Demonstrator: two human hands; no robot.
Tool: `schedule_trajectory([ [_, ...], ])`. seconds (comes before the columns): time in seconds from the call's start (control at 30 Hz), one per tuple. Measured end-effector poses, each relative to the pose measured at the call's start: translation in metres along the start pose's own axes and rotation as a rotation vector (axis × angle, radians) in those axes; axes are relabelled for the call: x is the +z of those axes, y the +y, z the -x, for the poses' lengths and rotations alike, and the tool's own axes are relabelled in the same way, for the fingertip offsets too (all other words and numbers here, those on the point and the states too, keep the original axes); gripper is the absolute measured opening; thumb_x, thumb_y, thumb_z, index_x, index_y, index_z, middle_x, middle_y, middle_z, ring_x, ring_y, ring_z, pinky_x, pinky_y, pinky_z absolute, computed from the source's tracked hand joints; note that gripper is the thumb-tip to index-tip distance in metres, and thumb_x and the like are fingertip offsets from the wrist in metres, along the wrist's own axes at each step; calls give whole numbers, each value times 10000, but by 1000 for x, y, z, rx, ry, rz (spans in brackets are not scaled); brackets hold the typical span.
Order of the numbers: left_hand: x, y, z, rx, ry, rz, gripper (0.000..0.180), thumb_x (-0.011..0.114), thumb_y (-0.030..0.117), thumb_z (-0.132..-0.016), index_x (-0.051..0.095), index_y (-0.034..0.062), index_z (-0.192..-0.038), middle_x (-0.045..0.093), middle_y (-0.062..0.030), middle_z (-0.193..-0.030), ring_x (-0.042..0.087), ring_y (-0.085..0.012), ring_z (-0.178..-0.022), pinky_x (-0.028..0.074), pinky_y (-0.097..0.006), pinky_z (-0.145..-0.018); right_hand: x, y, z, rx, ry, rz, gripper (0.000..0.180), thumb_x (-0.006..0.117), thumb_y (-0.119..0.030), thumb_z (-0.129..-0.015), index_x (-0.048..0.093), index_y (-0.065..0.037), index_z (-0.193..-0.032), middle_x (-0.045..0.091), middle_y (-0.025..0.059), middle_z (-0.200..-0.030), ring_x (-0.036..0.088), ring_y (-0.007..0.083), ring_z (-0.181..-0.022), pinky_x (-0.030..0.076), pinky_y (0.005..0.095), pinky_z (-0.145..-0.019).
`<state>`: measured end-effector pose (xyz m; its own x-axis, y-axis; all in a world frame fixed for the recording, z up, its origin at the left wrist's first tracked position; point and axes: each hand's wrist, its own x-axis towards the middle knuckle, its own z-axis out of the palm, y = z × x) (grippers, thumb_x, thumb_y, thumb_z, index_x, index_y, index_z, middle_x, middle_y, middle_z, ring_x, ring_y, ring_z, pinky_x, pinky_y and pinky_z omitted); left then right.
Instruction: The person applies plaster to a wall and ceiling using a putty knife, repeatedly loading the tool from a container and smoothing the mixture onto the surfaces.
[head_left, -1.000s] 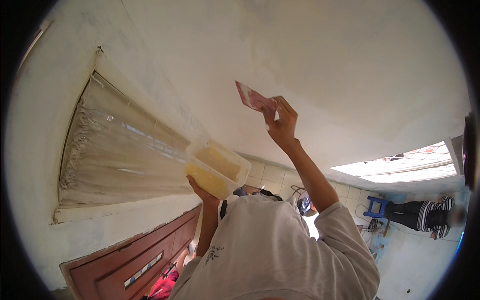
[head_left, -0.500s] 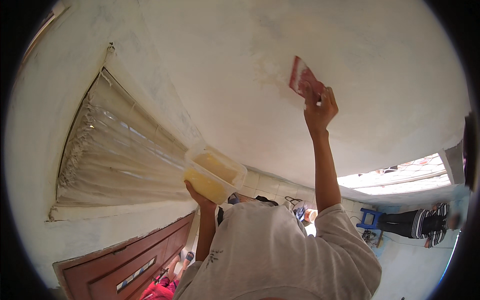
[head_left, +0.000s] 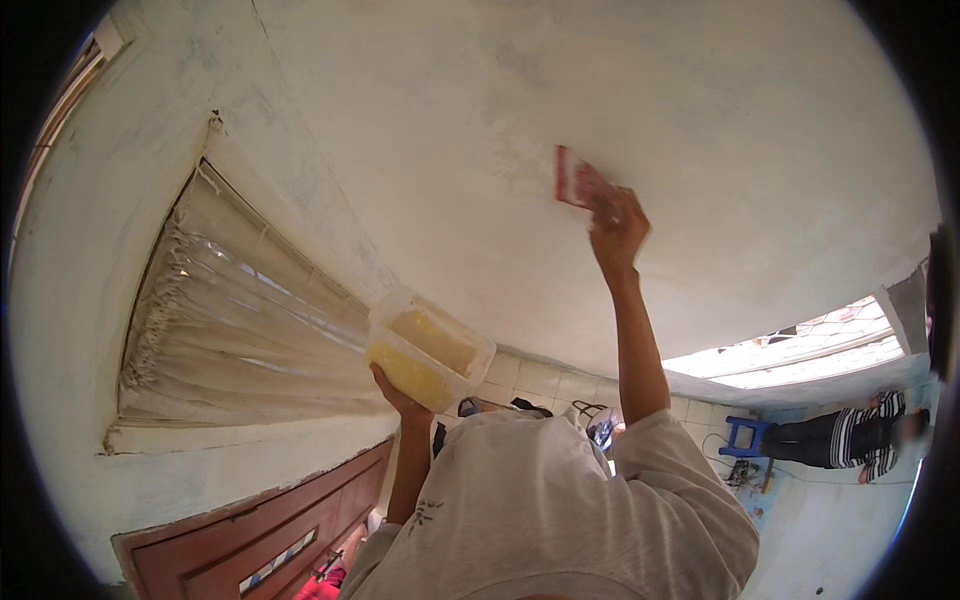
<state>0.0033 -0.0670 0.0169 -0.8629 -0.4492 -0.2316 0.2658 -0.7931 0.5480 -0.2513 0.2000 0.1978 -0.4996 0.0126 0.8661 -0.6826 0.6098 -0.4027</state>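
Note:
Raised against the pale wall (head_left: 720,150), my right hand (head_left: 620,228) is closed around a red putty scraper (head_left: 577,182). White paste smears the scraper's flat face, and its blade end points up and left beside a patchy, rough area of the wall. Lower and to the left, my left hand (head_left: 402,398) grips a translucent plastic tub (head_left: 478,362) from below. The tub is tilted so its inside shows, with yellowish-white material in it. My left thumb shows at its side; the other fingers are hidden beneath.
A curtained window (head_left: 250,310) is at the left, above a reddish-brown door (head_left: 270,520). A barred window opening (head_left: 800,345) lies at the right. Near it are a blue stool (head_left: 742,436) and a person in striped clothing (head_left: 850,440). Someone in pink (head_left: 320,588) is partly visible by the door.
My right hand and the scraper have moved down and to the left across the wall. The tub stays nearly in place in my left hand. Less of the person in pink shows.

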Motion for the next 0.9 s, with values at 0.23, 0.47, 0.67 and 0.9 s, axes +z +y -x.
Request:
schedule_trajectory([
  [0.23,9,3,18,23,80,-19,715,299,687,-1012,382,167,-1496,491,-30,-1415,488,-214,-1290,435,-401,-1063,0,-43,54,142,18,-276,135,639,85,-842,660,-47,-867,669,102,-808,660,214,-679,524,321,-590],
  [0.47,6,-15,12,-63,-70,9,718,295,686,-1013,379,164,-1498,485,-48,-1424,490,-218,-1290,444,-409,-1057,37,19,39,-14,-304,234,122,653,-60,-864,693,-86,-977,683,96,-895,679,313,-835,569,419,-693],
  [0.67,8,-17,18,40,96,-37,784,393,726,-967,402,145,-1492,499,-57,-1429,497,-249,-1290,447,-417,-1059,-58,-3,7,-21,230,107,69,646,70,-896,616,8,-892,563,43,-753,525,121,-647,423,264,-534],
  [0.9,22,-25,12,-70,31,146,809,380,738,-962,388,151,-1519,494,-78,-1478,505,-275,-1317,441,-445,-1091,-87,-85,89,-82,-180,-197,157,829,-27,-750,778,-115,-869,643,26,-892,651,218,-854,521,426,-869],
])
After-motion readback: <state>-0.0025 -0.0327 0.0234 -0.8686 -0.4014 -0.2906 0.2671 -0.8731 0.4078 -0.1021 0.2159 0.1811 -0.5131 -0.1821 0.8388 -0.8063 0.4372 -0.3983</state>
